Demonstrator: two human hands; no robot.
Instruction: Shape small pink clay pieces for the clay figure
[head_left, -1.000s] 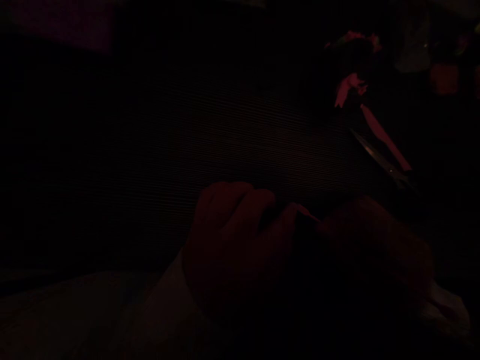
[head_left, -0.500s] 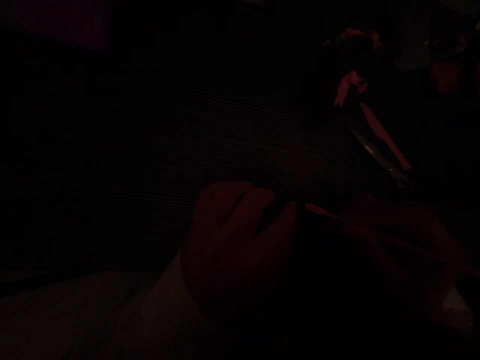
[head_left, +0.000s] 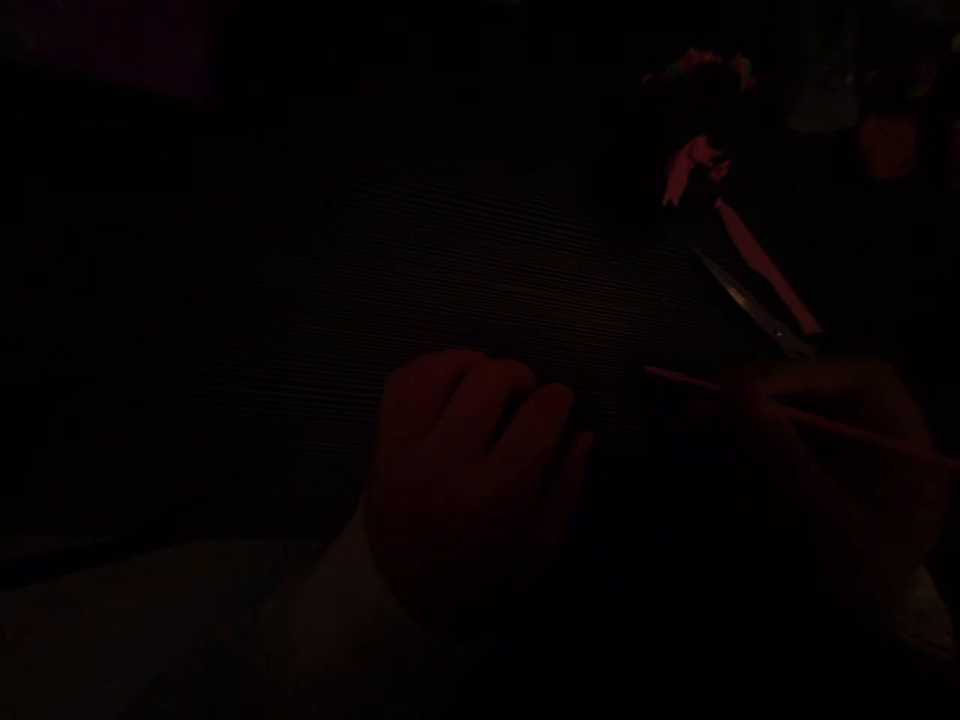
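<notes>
The scene is very dark. My left hand (head_left: 465,470) rests low in the middle with its fingers curled together; what lies under or inside them is hidden. My right hand (head_left: 832,440) is at the right, closed on a thin reddish stick (head_left: 787,412) that runs from upper left to the right edge. The stick's tip (head_left: 651,372) points toward my left hand, a short gap from it. Pale sleeves cover both wrists.
Scissors (head_left: 750,305) lie beyond my right hand, blades pointing up-left. Beside them lies a pink strip (head_left: 765,268), with crumpled pink pieces (head_left: 690,165) farther back. Dim shapes stand at the top right. A dark ribbed surface (head_left: 450,290) spreads ahead.
My right hand has drawn away to the right and slightly up, taking the thin stick off my left hand's fingertips. My left hand has curled a little lower.
</notes>
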